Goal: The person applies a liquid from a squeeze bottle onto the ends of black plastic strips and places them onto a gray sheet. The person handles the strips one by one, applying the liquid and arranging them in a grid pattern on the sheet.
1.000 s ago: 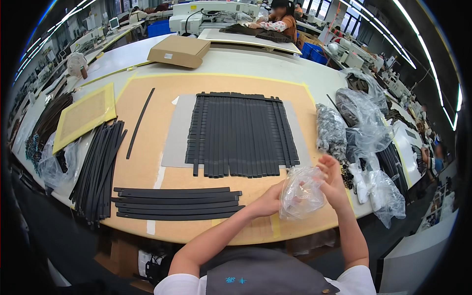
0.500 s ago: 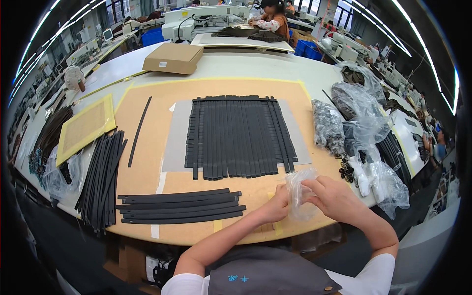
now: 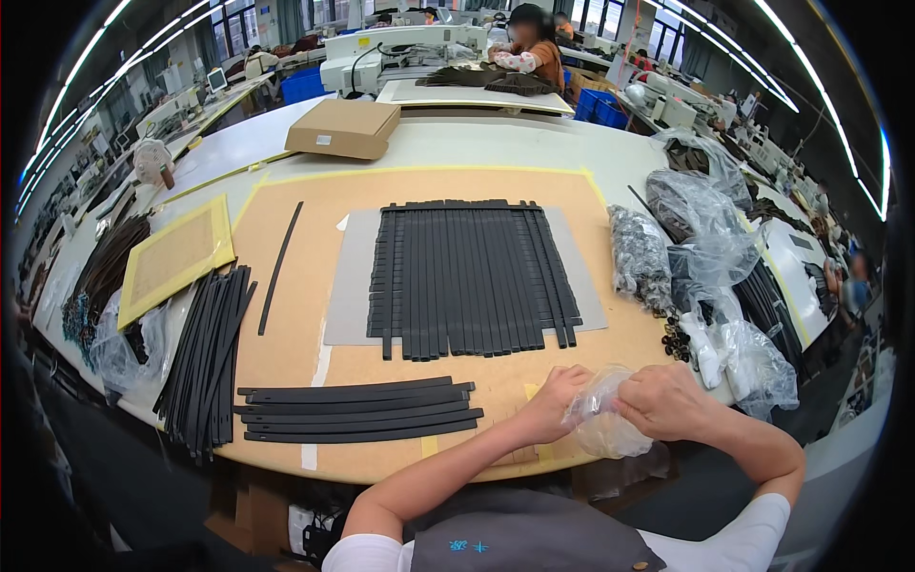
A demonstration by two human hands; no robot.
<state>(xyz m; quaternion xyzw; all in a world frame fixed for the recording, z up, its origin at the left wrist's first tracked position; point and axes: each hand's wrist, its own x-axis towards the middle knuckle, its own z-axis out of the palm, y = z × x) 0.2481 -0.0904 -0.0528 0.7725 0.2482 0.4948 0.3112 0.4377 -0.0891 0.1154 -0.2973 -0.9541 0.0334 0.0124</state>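
You grip the clear plastic bag [image 3: 618, 439] between left hand [image 3: 556, 405] and right hand [image 3: 666, 401] at the table's [image 3: 448, 143] near edge; its opening cannot be made out. Crossed black strips [image 3: 467, 286] lie assembled on the grey board [image 3: 352, 278]; loose strips [image 3: 357, 419] lie apart, unplaced.

This is a workshop, shown by large worktables [image 3: 496, 143], white machines [image 3: 434, 38] and a co-worker [image 3: 548, 62].

Colourless bag [image 3: 610, 431], black strips [image 3: 461, 281].
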